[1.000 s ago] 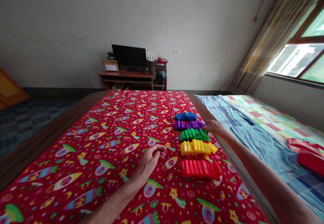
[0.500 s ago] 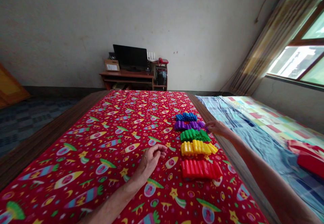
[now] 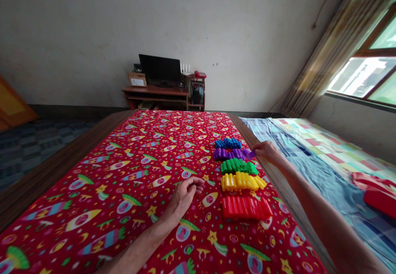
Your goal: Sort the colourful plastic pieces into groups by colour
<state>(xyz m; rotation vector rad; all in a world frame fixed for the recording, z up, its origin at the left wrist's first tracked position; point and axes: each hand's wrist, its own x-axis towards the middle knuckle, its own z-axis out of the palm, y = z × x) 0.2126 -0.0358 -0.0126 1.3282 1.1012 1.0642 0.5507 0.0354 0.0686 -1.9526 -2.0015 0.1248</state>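
Observation:
Rows of glossy plastic pieces, sorted by colour, lie on the red patterned cloth [image 3: 130,191]: blue pieces [image 3: 228,143] farthest off, then purple pieces [image 3: 230,154], green pieces [image 3: 236,166], yellow pieces [image 3: 243,181] and red pieces [image 3: 244,208] nearest. My right hand [image 3: 266,151] pinches a purple plastic piece [image 3: 251,154] at the right end of the purple row. Whether that piece still touches its neighbours I cannot tell. Left of the yellow row, my left hand [image 3: 185,193] rests on the cloth with fingers loosely bent, holding nothing.
A brown wooden edge [image 3: 244,131] borders the cloth on the right. Beyond it is a bed [image 3: 297,142] with a red item [image 3: 380,199] on it. Against the far wall stands a desk [image 3: 154,90] with a monitor [image 3: 160,69].
My right hand has risen slightly at the end of the purple row, and the pinched purple piece now shows more clearly. My left hand has stayed in place.

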